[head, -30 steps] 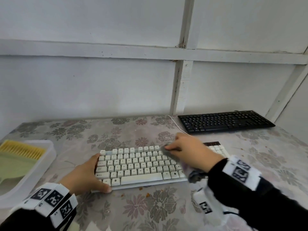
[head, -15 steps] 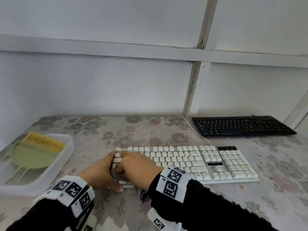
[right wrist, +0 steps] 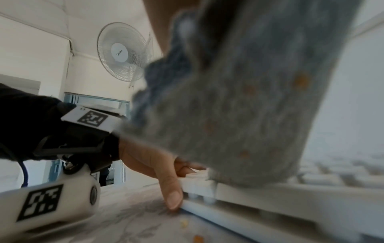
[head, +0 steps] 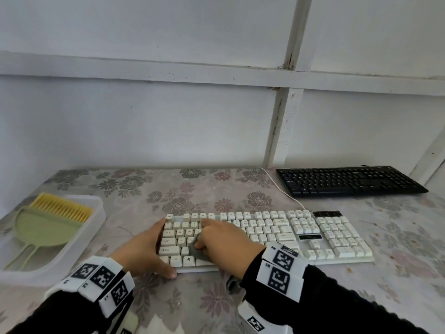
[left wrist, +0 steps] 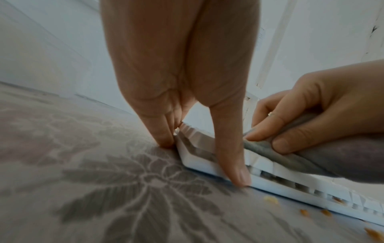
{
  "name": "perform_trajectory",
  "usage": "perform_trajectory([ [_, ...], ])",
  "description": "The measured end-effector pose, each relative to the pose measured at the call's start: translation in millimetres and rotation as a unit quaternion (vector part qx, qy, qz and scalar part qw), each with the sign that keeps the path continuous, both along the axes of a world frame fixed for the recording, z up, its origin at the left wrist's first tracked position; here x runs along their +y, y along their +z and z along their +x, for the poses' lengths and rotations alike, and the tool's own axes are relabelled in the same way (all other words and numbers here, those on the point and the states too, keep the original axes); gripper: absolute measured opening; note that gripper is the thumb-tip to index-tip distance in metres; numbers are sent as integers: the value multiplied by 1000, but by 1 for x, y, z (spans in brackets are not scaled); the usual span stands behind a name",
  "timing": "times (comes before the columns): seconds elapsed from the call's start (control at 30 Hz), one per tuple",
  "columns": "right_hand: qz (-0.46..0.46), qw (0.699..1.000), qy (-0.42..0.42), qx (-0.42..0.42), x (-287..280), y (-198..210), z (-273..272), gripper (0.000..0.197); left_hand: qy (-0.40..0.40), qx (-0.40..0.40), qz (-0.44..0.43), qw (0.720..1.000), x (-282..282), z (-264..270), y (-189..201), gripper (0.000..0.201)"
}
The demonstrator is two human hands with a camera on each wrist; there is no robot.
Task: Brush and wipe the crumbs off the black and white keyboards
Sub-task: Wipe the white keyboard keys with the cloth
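Note:
The white keyboard [head: 277,235] lies across the middle of the flowered table, and the black keyboard [head: 346,180] sits at the back right by the wall. My right hand [head: 224,239] grips a bunched grey cloth [head: 195,249] and presses it onto the white keyboard's left keys. Orange crumbs cling to the cloth [right wrist: 239,106]. My left hand [head: 142,251] braces the keyboard's front left corner with straight fingers. Its thumb [left wrist: 234,164] lies against the front edge, and the fingers touch the left end.
A clear plastic tray [head: 96,213] at the left holds a green dustpan [head: 41,230] and a yellow-bristled brush [head: 62,207]. Crumbs [left wrist: 270,199] lie on the tablecloth along the keyboard's front edge. A white cable [head: 284,191] runs back toward the wall.
My right hand swept the cloth from the middle of the white keyboard to its left end, then shifted slightly toward the back rows. My left hand stayed at the corner.

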State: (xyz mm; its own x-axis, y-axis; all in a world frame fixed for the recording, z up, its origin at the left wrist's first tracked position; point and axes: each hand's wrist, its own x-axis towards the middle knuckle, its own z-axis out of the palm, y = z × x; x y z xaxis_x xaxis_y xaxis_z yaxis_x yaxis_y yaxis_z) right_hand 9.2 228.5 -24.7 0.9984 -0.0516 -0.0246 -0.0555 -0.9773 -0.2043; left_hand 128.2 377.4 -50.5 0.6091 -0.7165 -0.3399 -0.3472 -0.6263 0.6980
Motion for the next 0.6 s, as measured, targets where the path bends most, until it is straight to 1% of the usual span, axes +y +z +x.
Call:
perform_trajectory([
  [0.13,13,1000,-12,-2,-15,3,-16,20,2,4,4,1000,0,1,0,123],
  [0.23,4,1000,-29,1,-30,3,-30,19,-4,0,10,1000,1,1,0,125],
  [0.37,-10,998,-60,18,-53,8,-53,19,-5,-1,8,1000,1,1,0,123],
  [0.6,-18,986,-156,53,-92,21,-90,26,-2,0,10,1000,0,0,1,123],
])
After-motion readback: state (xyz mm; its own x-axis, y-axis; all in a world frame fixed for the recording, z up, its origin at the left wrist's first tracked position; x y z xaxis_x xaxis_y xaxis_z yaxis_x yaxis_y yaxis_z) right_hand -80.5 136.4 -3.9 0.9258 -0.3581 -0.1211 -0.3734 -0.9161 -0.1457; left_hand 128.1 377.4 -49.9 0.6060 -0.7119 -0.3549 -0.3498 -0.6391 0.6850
